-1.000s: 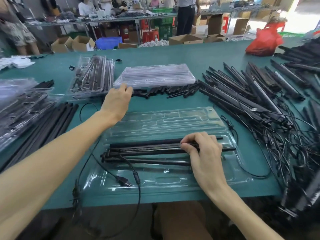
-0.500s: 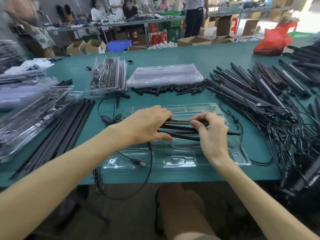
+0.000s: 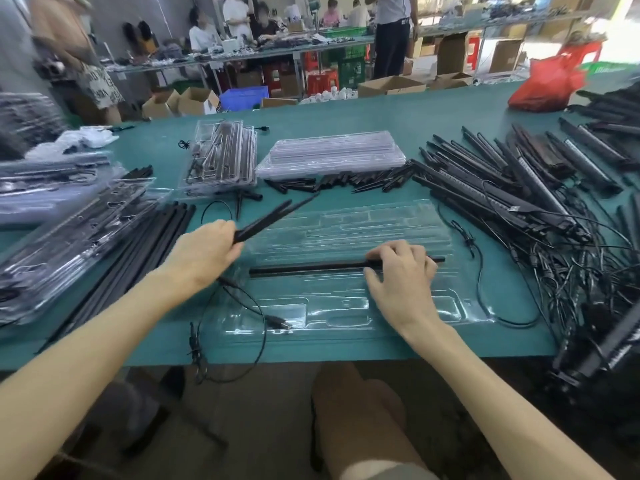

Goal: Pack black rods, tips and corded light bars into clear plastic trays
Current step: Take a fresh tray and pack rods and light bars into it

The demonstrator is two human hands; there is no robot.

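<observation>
Green bench, busy workshop behind. Since half a second ago my left grip point(image 3: 204, 251) has lifted two rods point(image 3: 273, 216) away from the clear tray point(image 3: 346, 230), closed round their near ends. My right grip point(image 3: 398, 271) curls over the black bar point(image 3: 304, 270) left lying in a middle slot, so I judge one piece is seated. A loose cord point(image 3: 278, 322) trails across the tray's left end and could snag. Tips point(image 3: 346, 181) wait beyond.

Looks like a factory packing floor: long green table point(image 3: 415, 123), workers point(image 3: 204, 34) at the far bench point(image 3: 277, 51), cardboard boxes point(image 3: 450, 55) and plastic crates point(image 3: 349, 69) beneath.
</observation>
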